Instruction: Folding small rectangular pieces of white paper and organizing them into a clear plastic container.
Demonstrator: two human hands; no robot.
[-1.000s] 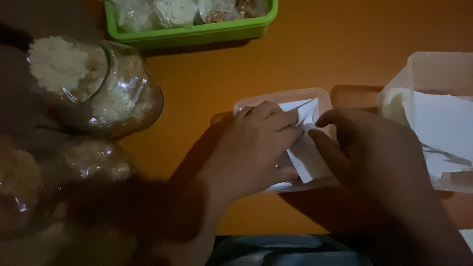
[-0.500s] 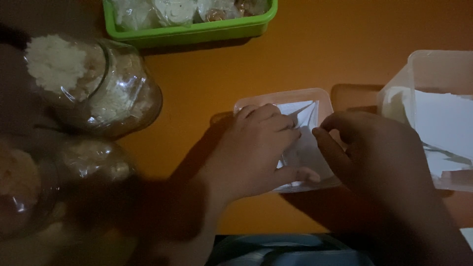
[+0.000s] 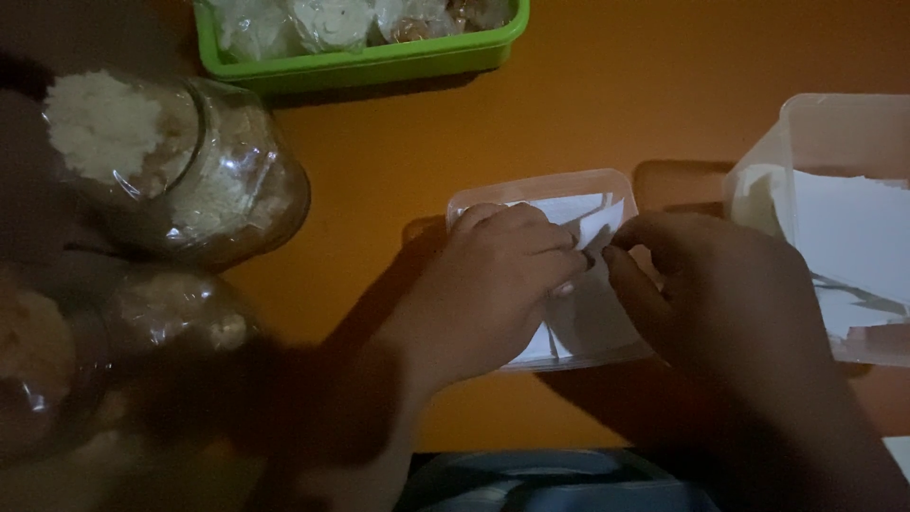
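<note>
Starting nearest our body: one dark rounded object with a grey-blue rim (image 3: 559,479), low at the edge of view, kind not discernible. Next, our left hand (image 3: 493,289) and right hand (image 3: 720,294), both resting over a shallow clear plastic rectangular container (image 3: 626,185) on the orange tabletop (image 3: 398,180); fingertips meet at its centre and pinch a folded sheet of white paper (image 3: 592,213) lying inside it. Right of this, just beside: one deeper clear plastic tub (image 3: 825,123) holding more white paper sheets. Left side: two round clear glass jars, one blurred (image 3: 66,370), one (image 3: 180,171) filled with pale crumbly contents. Farthest: one bright green plastic tray (image 3: 370,66) of clear-wrapped pale items.
</note>
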